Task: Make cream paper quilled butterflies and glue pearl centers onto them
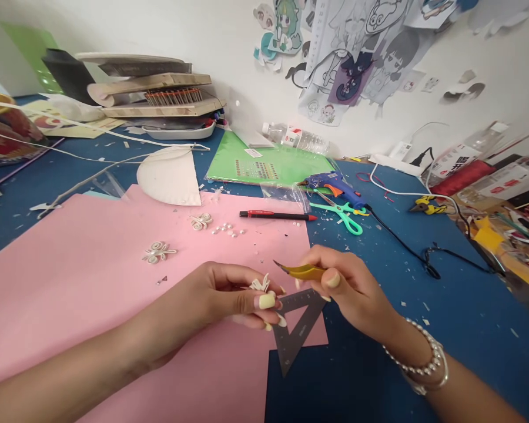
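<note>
My left hand (229, 298) pinches a small white ornament of thin curled strips (260, 285) between thumb and fingers; the fingers hide most of it. My right hand (355, 291) is closed around yellow tweezers (306, 271), whose dark curved tip points left, just above and apart from the ornament. Under the hands lie a pink sheet (92, 258) and a dark triangular set square (303, 336). Two white curled ornaments with pearls, one nearer (158, 252) and one farther (201, 221), rest on the sheet beside several loose white pearls (229, 230).
Beyond the hands are a red-and-black pen (275, 215), green scissors (346, 220), a blue glue gun (330, 182) with a trailing cord, and yellow-handled pliers (429, 205). A white half-disc (171, 176) lies back left, near stacked boards (167, 110). Paper scraps dot the blue table (401, 364).
</note>
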A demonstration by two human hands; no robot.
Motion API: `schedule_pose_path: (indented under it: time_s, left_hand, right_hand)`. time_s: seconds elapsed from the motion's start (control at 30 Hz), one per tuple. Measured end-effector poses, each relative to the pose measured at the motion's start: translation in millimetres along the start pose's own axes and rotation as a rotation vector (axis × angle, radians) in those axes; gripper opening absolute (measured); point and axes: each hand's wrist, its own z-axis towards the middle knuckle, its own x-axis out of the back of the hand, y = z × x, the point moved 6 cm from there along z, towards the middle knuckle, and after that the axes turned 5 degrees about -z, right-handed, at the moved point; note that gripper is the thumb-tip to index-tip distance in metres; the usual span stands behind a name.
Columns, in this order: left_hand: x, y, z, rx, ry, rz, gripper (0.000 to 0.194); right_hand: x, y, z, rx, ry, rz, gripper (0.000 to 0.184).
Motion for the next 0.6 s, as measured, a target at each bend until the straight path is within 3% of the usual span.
schedule_pose_path:
  time_s: [0.27,0.6]
  left_hand:
    - [-1.9,4,-2,-0.016,-0.046,-0.053,0.007]
    - [-6.6,6,-5,0.02,-0.117,-0.022,0.006]
  right_hand:
    - [16,6,4,-0.037,-0.05,-0.326,0.049]
    - [11,5,2,-0.038,-0.111,-0.33,0.046]
